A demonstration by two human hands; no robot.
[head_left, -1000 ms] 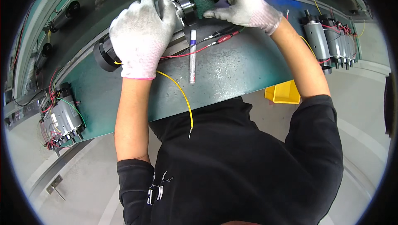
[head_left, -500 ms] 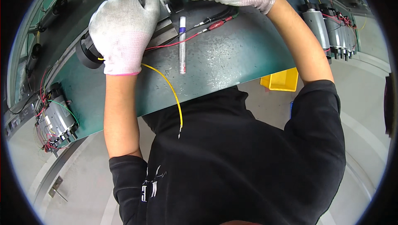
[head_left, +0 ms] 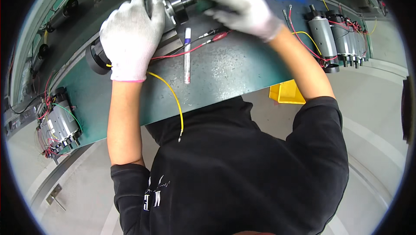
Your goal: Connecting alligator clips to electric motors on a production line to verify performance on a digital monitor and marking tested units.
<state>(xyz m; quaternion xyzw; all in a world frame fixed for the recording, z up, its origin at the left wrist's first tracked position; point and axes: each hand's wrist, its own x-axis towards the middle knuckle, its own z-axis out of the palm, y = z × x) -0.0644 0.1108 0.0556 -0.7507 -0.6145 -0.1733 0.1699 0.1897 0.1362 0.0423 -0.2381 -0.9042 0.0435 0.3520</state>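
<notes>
My left hand (head_left: 133, 35), in a white knit glove, is closed round the middle of a cylindrical motor (head_left: 175, 6) and covers most of its body. The motor lies slantwise on the bench, with a black end at lower left and a black collar and bare shaft at upper right. At that shaft is my gloved right hand (head_left: 242, 5), smeared by motion. A dark green scouring pad (head_left: 204, 4) shows between its thumb and fingers, partly hidden. From under my left wrist a yellow wire (head_left: 174, 94) hangs past the bench edge.
A white marker (head_left: 187, 55) lies beside red and black clip leads (head_left: 212, 38) on the green bench (head_left: 225, 70). Several motors with loose wires stand at right (head_left: 323, 38) and at far left (head_left: 63, 120). Below the bench edge is a yellow bin (head_left: 287, 92).
My right hand has drawn slightly left and down at the shaft, and its arm has swung left, uncovering wires by the right-hand motors. My left hand keeps its hold. The view has shifted slightly.
</notes>
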